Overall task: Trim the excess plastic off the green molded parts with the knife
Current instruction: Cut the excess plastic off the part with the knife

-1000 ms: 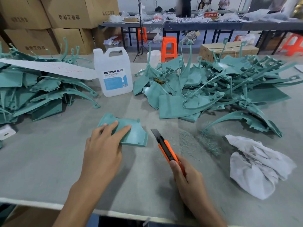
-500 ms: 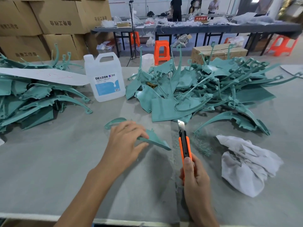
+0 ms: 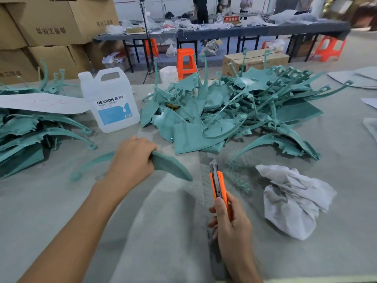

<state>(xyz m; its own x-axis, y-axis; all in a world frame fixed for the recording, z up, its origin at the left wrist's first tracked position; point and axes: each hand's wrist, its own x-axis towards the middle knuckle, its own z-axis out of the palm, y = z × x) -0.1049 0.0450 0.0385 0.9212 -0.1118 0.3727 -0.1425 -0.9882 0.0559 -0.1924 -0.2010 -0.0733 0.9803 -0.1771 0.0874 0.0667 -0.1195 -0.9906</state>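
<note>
Now, head view: my left hand (image 3: 132, 160) grips the green part (image 3: 171, 166), flat a second ago, now tipped on edge. My right hand (image 3: 230, 227) clamps the knife (image 3: 218, 184), swung blade-forward, near but not touching the part. Judged ready to trim.

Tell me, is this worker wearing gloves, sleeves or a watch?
No. The left hand and right hand are bare; no glove, ring or watch shows. Both forearms are uncovered down to the picture's edge, with no sleeve in view.

A factory workshop: stacked cardboard cartons (image 3: 51, 23), heaps of green molded parts (image 3: 193, 137), long worktables (image 3: 244, 32), plastic stools (image 3: 184, 58).
</note>
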